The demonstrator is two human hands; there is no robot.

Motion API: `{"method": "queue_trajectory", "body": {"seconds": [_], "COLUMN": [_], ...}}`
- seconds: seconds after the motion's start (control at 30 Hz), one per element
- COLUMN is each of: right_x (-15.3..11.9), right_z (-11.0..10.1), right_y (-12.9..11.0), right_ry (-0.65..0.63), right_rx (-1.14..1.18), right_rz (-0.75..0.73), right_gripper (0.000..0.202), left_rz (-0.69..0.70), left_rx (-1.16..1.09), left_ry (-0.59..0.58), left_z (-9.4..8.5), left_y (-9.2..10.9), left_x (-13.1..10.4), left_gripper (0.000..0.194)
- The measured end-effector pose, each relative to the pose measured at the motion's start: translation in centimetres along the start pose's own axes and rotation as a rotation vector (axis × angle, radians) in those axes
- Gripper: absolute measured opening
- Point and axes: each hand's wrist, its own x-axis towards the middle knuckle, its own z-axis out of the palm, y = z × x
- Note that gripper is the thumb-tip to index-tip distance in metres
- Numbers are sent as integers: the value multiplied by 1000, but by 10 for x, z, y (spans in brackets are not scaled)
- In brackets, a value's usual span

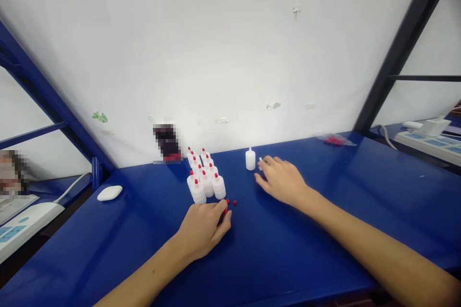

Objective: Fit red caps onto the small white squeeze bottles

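My left hand [205, 228] is closed in a pinch, with a red cap [225, 210] between thumb and index finger. Beyond its fingertips, two small red caps [235, 203] lie loose on the blue tabletop. Just behind this hand stands a group of several white squeeze bottles [207, 184] topped with red caps. Farther right, a lone white bottle [250, 159] stands upright with a bare nozzle. Beside that bottle is my right hand [283, 180], its thumb and fingers apart. A small white piece [260, 163] shows at its index fingertip, mostly hidden by the hand.
A clear bag of red caps [334, 140] lies at the back right. To the left sits a white mouse-shaped object [110, 193]. A pixelated dark item [167, 141] leans at the wall. Power strips [29, 225] lie beyond the blue table [288, 259] on both sides.
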Motion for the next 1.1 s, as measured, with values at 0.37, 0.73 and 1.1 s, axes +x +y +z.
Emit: {"method": "queue_trajectory", "body": {"seconds": [0.37,0.73,1.1], "right_x": [1,1,3], "right_z": [19,17,6], "right_y": [19,9,4], "right_ry": [-210,-254,-161], "right_rx": [139,101,77], "right_rz": [31,24,38], "right_gripper": [40,41,28], "left_rz": [-42,-85,-78], "left_rx": [44,107,-27], "left_ry": [-54,-97,-114], "left_z": [1,2,0], "left_y": [-1,-2,-2], "left_x": [0,1,1], "left_gripper": [28,39,45]}}
